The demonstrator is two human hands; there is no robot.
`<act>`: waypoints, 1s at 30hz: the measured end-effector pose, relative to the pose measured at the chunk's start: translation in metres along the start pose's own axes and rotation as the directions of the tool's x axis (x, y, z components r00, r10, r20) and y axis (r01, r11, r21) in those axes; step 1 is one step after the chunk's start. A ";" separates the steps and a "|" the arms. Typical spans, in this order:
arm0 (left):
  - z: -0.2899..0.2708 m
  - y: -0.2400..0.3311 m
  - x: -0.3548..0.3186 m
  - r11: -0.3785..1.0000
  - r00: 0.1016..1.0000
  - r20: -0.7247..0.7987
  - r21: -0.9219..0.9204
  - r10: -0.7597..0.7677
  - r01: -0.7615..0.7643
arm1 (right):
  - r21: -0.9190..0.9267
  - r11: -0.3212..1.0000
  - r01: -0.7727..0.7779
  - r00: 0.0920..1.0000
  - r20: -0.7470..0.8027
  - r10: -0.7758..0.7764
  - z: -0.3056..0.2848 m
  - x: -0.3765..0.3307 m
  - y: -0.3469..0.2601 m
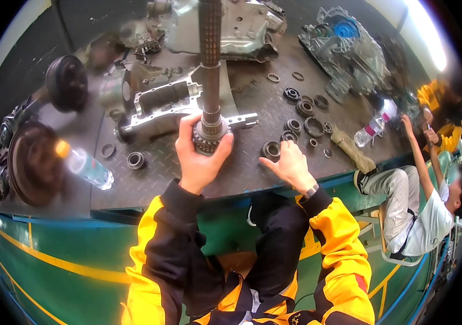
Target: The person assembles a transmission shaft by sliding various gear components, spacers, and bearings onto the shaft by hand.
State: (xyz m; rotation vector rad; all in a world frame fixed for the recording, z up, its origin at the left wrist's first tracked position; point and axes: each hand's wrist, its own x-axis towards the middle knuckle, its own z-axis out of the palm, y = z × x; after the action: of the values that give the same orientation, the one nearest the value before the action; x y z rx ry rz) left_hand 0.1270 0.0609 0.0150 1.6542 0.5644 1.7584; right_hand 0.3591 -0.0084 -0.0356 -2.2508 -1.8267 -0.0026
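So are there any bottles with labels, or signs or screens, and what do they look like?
Left bottle: lying on the bench's left side, clear plastic, orange cap, pale bluish label.
Right bottle: lying near the bench's right edge, clear plastic, white label with a pink band.
No signs or screens show.
Left hand grips the gear shaft, away from both bottles.

On the steel workbench a plastic water bottle lies near left, loose gears scatter right, a transmission housing sits far right, and a seated person reaches in.
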 end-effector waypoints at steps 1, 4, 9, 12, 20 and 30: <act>0.000 0.002 0.001 1.000 1.000 -0.005 0.007 0.006 -0.006 | -0.024 1.000 -0.011 1.000 -0.021 0.011 0.003 0.002 -0.004; -0.001 0.004 0.001 0.999 1.000 -0.014 0.038 0.022 -0.022 | -0.012 1.000 -0.008 0.998 -0.056 0.007 0.016 0.008 0.000; 0.002 0.007 0.001 0.999 0.999 0.020 0.040 0.029 -0.030 | 0.327 0.943 0.063 0.998 -0.020 -0.060 -0.017 0.026 0.028; 0.004 0.017 0.004 0.998 0.999 0.022 0.052 0.041 -0.043 | 0.449 0.871 0.199 0.974 -0.185 -0.127 -0.103 0.040 -0.001; 0.002 0.018 0.000 1.000 0.996 0.088 0.029 -0.002 -0.001 | 0.694 0.466 0.548 0.818 -0.561 -0.127 -0.299 0.083 -0.113; 0.001 0.023 0.003 0.999 0.994 0.102 0.023 0.043 -0.045 | 0.648 0.409 0.643 0.766 -0.564 -0.310 -0.313 0.071 -0.131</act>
State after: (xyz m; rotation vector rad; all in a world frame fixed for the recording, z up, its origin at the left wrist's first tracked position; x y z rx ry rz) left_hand 0.1246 0.0469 0.0331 1.7748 0.5089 1.6937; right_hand 0.2951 0.0257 0.3033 -0.9264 -1.6814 0.2632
